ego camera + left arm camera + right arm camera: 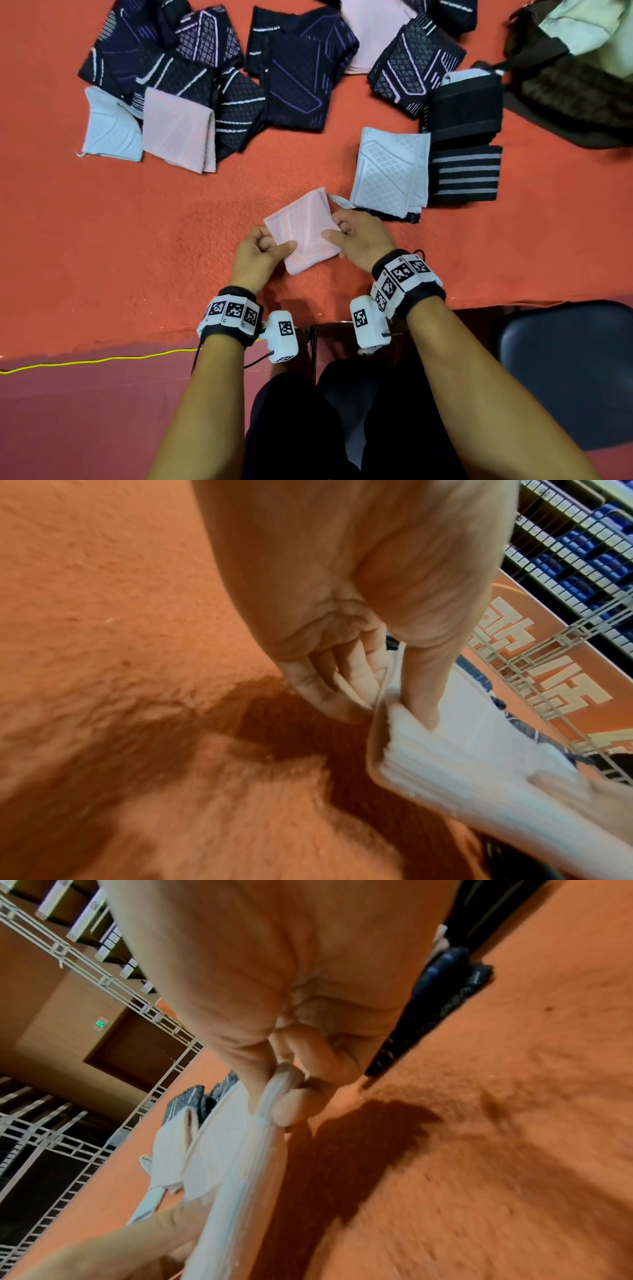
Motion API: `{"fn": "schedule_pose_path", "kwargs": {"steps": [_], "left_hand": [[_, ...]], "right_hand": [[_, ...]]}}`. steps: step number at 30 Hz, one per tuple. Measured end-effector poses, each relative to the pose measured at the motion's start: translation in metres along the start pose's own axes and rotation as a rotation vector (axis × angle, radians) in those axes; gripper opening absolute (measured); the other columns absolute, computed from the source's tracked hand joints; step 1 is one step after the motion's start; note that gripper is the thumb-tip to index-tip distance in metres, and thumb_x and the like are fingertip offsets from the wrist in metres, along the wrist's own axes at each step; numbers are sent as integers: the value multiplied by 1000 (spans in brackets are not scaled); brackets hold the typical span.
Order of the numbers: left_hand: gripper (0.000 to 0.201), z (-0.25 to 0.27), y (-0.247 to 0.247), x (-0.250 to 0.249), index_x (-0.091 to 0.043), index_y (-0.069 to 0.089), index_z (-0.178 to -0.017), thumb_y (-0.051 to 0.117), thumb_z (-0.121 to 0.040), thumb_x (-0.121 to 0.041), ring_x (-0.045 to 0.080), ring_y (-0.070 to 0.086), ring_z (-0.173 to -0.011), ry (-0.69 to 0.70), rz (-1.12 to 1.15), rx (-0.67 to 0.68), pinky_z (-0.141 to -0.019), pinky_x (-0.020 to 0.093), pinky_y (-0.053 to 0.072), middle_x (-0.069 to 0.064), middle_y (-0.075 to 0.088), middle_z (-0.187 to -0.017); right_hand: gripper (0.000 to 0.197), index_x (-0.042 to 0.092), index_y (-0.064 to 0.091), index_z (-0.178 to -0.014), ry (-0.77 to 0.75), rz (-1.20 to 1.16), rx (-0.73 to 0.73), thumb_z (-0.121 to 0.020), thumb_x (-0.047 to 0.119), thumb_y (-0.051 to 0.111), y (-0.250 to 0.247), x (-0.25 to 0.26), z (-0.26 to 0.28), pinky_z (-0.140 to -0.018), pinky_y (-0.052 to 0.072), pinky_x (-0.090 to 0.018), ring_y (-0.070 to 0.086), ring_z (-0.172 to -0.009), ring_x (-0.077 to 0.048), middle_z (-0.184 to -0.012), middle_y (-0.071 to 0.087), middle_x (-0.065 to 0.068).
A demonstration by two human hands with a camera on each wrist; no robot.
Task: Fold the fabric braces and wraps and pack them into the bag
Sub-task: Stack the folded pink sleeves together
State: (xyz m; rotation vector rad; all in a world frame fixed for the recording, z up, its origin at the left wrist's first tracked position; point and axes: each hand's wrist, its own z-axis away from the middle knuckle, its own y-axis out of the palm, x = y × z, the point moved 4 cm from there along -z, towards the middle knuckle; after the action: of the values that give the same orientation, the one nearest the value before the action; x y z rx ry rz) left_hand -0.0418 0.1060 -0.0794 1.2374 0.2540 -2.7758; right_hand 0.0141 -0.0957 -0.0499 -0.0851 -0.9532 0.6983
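A pale pink knitted brace (301,229) is held a little above the orange cloth near the front edge. My left hand (263,250) pinches its left edge, thumb on top and fingers curled under (424,696). My right hand (352,236) pinches the right edge between thumb and curled fingers (287,1096). The brace (462,764) hangs stretched between both hands, its folded layers (240,1164) showing at the edge. The dark bag (575,92) lies open at the far right with pale fabric (589,27) in its mouth.
A folded white brace (390,171) and black striped wraps (466,150) are stacked just right of my hands. Several dark patterned, pink and white braces (191,89) are spread over the far side of the orange cloth (137,246). A dark chair seat (568,370) is at my right.
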Motion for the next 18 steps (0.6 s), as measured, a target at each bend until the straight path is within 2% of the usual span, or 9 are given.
{"fn": "schedule_pose_path", "kwargs": {"steps": [2,4,5,7,9,11,15,18], "left_hand": [[48,5,1,-18,-20,54,-106,81,-69,-5,10,63,-71,12,78,1,-77,32,54,-5,66,-78],[58,7,4,-36,-19,55,-125,79,-73,-8,13,68,-87,35,111,29,-82,30,57,3,71,-96],[54,7,6,-45,-17,59,-125,78,-75,-14,14,67,-89,57,97,43,-83,31,57,4,71,-99],[38,5,12,-60,-12,67,-112,75,-77,-24,17,65,-86,92,77,55,-82,33,54,6,70,-95],[20,2,22,-72,-10,67,-98,71,-82,-20,17,63,-75,100,79,66,-73,32,53,8,66,-83],[9,-2,35,-81,-12,64,-89,70,-84,-16,15,58,-67,112,88,104,-65,28,51,4,61,-73],[11,-12,62,-98,-15,60,-88,64,-94,-7,12,57,-63,180,65,119,-64,26,50,-6,59,-63],[8,-18,84,-104,-14,59,-92,61,-97,-7,9,61,-62,208,72,121,-62,25,53,-6,65,-67]], "right_hand": [[15,6,66,-97,-32,7,9,-93,21,67,-11,10,2,-77,53,-39,56,-67,-4,-69,59,4],[17,13,70,-108,-69,22,25,-93,20,65,-24,24,4,-88,49,-33,60,-86,-10,-93,69,2],[21,17,70,-114,-74,15,23,-94,19,64,-31,30,5,-90,47,-30,61,-95,-12,-104,70,3],[28,23,69,-120,-80,-6,-9,-93,19,63,-46,38,5,-89,44,-25,61,-102,-13,-111,69,5],[27,25,70,-117,-104,-11,-100,-91,20,64,-63,43,4,-85,41,-22,60,-99,-10,-106,68,7],[21,25,70,-109,-107,-62,-223,-89,19,65,-79,44,3,-83,43,-24,59,-92,-11,-100,67,7],[25,22,66,-114,-45,-196,-434,-89,21,65,-104,34,-3,-90,51,-35,59,-83,-14,-95,65,4],[25,27,61,-110,3,-321,-481,-87,30,69,-115,22,-4,-92,53,-40,63,-83,-12,-92,66,7]]}}
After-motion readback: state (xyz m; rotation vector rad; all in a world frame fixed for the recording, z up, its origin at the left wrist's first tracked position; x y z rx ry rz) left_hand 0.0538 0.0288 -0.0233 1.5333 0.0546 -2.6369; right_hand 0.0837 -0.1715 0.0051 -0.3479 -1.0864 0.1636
